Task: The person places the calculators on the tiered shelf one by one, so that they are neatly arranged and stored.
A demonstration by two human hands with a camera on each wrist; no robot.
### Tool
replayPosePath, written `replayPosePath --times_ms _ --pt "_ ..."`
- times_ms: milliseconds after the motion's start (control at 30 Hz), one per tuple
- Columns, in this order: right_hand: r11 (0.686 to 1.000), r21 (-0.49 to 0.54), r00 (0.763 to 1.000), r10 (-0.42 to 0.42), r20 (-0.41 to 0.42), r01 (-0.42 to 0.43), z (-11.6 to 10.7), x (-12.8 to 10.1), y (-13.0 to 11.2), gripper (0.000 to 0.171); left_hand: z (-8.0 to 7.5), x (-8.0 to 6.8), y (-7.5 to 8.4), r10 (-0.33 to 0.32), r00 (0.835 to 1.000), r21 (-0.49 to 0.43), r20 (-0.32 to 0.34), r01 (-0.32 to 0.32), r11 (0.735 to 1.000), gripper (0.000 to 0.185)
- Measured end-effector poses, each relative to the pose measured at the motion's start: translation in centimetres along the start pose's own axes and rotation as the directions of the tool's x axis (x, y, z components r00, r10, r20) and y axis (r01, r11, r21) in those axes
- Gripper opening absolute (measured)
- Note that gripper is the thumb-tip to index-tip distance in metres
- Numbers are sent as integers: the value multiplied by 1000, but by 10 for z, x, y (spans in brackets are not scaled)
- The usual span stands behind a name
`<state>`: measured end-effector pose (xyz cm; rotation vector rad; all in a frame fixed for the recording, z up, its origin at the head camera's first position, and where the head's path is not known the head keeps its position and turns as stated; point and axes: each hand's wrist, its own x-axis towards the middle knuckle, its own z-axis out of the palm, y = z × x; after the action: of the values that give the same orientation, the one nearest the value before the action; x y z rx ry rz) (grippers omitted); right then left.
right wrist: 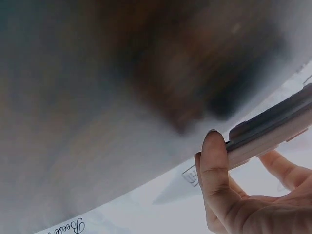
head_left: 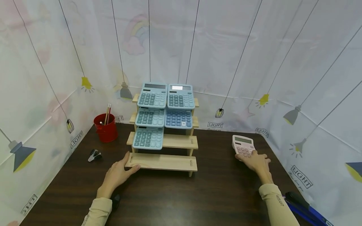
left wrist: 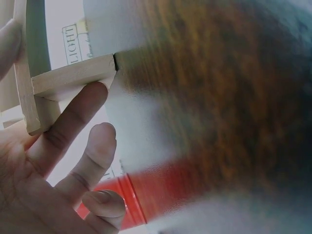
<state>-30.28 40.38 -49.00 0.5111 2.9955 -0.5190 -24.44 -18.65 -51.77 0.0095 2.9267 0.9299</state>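
A tiered wooden stand (head_left: pixel 161 162) stands mid-table. My left hand (head_left: pixel 117 174) holds the left end of its lowest shelf, thumb along the front and index finger against the wood (left wrist: pixel 73 78) in the left wrist view; the other fingers are spread loosely. Off to the right, my right hand (head_left: pixel 257 163) grips a pink calculator (head_left: pixel 244 145) by its near end, thumb on one side and fingers on the other. The right wrist view shows the calculator's edge (right wrist: pixel 273 131) tilted between them. Several blue calculators (head_left: pixel 152 94) lean on the upper three tiers, the third holding one at its left.
A red bucket (head_left: pixel 106 133) with pencils stands left of the stand. Nearer lies a black-and-silver staple remover (head_left: pixel 94 155). A small black object (head_left: pixel 115 201) sits beside my left wrist. Long blue-and-black items (head_left: pixel 306 208) lie by my right forearm. Printed curtains (head_left: pixel 175 47) surround the table.
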Motion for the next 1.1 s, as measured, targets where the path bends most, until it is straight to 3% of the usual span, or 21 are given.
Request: replayPosePath --times_ms 267,600,900,1100 --pt "998 -14 997 -62 -56 61 6 -22 -11 122 2 0 -2 -3 1000 2 15 3 1000 113" --pt "993 0 986 -120 -117 121 11 -58 -44 116 -2 -2 2 -7 1000 4 22 7 1000 112" --pt "988 44 987 -143 -74 147 21 -92 -70 116 -1 0 2 4 1000 4 12 -4 1000 112" --pt "980 90 979 -169 -110 179 18 -110 -89 109 -1 1 0 -1 1000 5 14 1 1000 112"
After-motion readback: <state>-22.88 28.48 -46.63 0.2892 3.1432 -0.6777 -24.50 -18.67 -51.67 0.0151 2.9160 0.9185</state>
